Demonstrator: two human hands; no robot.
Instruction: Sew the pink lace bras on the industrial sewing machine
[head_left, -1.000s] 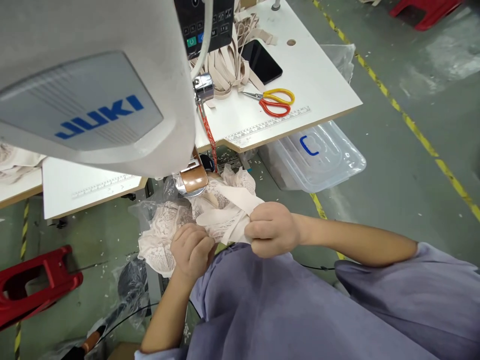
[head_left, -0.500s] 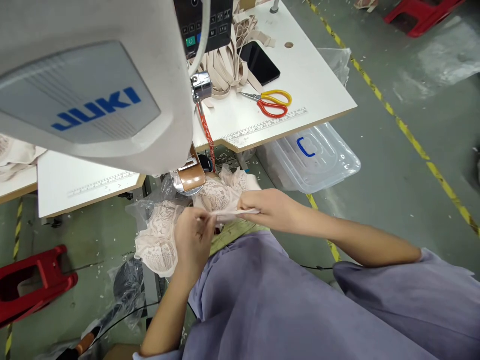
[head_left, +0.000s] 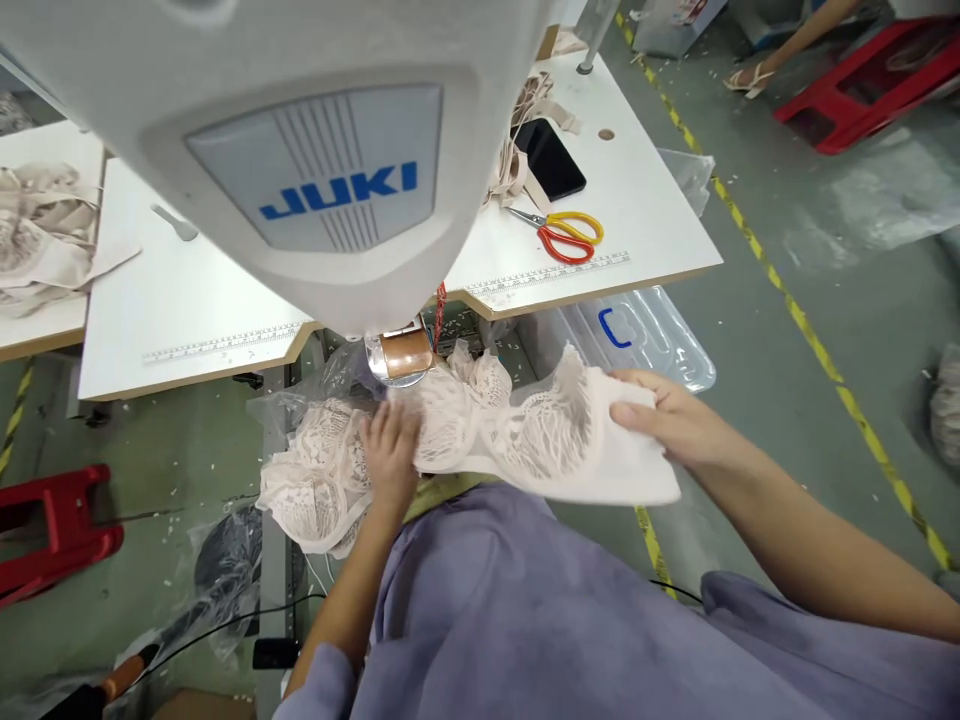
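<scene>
The right hand (head_left: 679, 415) is holding the plain end of a lace bra (head_left: 551, 440), its thumb on top and the fingers beneath. The left hand (head_left: 391, 450) is reaching over the lace at the other side with fingers extended; blur is hiding whether it is pinching cloth. The bra is lying stretched sideways between them, in front of the bench's (head_left: 660, 215) near edge, just beside the sewing machine (head_left: 341, 180), with more lace bras (head_left: 307, 500) beside the left hand.

For clean handling, the right hand is best keeping a broad, light pinch on the plain fabric, since the lace looks likely to snag or distort. The left hand is best steadying only the top piece, so that the neighbouring ones are not dragging along. An even, gentle pull is keeping the band flat and the cups untwisted; fingers and loose edges are safest staying clear of the machine's metal plate (head_left: 403, 355).
</scene>
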